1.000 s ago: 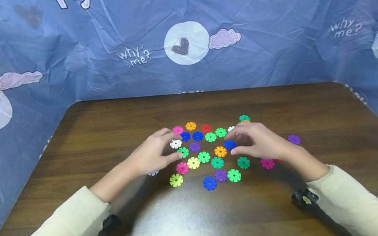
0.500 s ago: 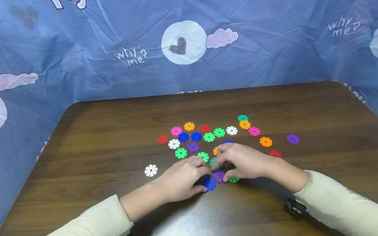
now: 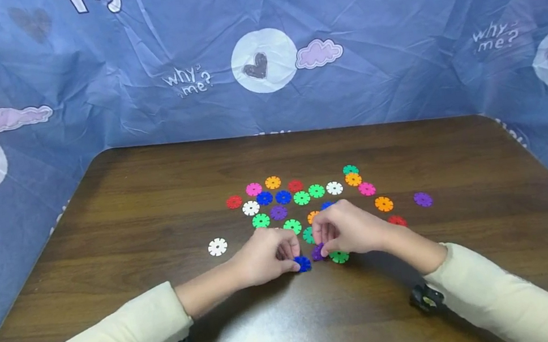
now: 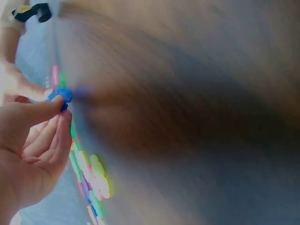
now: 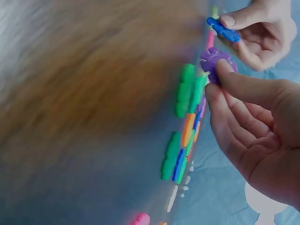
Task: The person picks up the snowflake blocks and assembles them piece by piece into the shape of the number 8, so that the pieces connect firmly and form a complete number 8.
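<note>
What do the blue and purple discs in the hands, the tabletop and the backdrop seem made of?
The blue disc and purple disc: probably moulded plastic, smooth; solid, even colour and notched rims suggest it. The tabletop: wood or wood-look laminate, glossy; brown grain and a glare patch show. The backdrop: cloth or thin plastic sheeting, I can't tell which; printed and visibly creased.

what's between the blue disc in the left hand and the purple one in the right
Nothing but a narrow gap: in the head view, bare tabletop shows between the blue disc and the purple disc, which do not touch.
</note>
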Demonstrator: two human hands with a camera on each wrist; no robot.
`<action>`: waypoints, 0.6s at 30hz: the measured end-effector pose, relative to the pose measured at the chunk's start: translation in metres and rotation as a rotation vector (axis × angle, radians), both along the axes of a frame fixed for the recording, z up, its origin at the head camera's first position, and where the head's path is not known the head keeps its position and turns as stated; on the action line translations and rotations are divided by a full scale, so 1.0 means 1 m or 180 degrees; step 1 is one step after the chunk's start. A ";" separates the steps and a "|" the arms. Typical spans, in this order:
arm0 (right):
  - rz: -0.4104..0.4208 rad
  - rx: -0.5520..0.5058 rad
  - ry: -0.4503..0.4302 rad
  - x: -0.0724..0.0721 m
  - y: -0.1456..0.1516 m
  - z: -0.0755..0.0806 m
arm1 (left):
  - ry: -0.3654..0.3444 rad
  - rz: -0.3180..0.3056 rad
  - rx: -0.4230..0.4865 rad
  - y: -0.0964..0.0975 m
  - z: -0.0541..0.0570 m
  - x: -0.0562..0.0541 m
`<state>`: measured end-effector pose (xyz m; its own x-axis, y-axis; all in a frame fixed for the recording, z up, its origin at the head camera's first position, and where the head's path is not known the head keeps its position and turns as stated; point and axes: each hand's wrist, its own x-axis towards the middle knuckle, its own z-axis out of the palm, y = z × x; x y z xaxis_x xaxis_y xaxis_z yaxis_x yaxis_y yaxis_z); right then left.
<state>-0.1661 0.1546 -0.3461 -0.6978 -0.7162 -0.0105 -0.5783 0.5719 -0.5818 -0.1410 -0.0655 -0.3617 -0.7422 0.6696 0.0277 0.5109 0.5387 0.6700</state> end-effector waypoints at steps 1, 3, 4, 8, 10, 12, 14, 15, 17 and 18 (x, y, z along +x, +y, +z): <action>-0.0059 -0.0107 -0.0033 0.000 0.001 0.001 | -0.0226 0.0128 0.0141 0.000 0.001 -0.001; -0.0215 -0.0280 -0.0073 -0.001 0.003 0.004 | -0.0681 0.0430 0.0387 -0.001 0.003 -0.003; -0.0290 -0.0366 -0.0062 -0.001 0.004 0.005 | -0.0894 0.0574 0.0491 -0.001 0.005 -0.005; -0.0559 -0.0648 -0.0055 -0.001 0.005 0.008 | -0.1563 0.1051 0.0868 -0.002 0.013 -0.010; -0.0682 -0.0758 -0.0056 0.000 0.004 0.011 | -0.1745 0.1199 0.1002 -0.002 0.018 -0.013; -0.0779 -0.0850 -0.0029 0.000 0.003 0.013 | -0.1879 0.1340 0.1108 -0.002 0.024 -0.014; -0.0860 -0.0937 0.0036 0.001 0.002 0.015 | -0.1905 0.1414 0.1099 -0.003 0.030 -0.016; -0.0900 -0.0970 0.0073 0.001 0.001 0.016 | -0.1899 0.1433 0.1075 -0.003 0.032 -0.016; -0.0957 -0.1031 0.0140 0.002 -0.001 0.016 | -0.1886 0.1449 0.1024 -0.003 0.036 -0.017; -0.0986 -0.1055 0.0161 0.002 -0.001 0.017 | -0.1870 0.1444 0.0992 -0.002 0.038 -0.017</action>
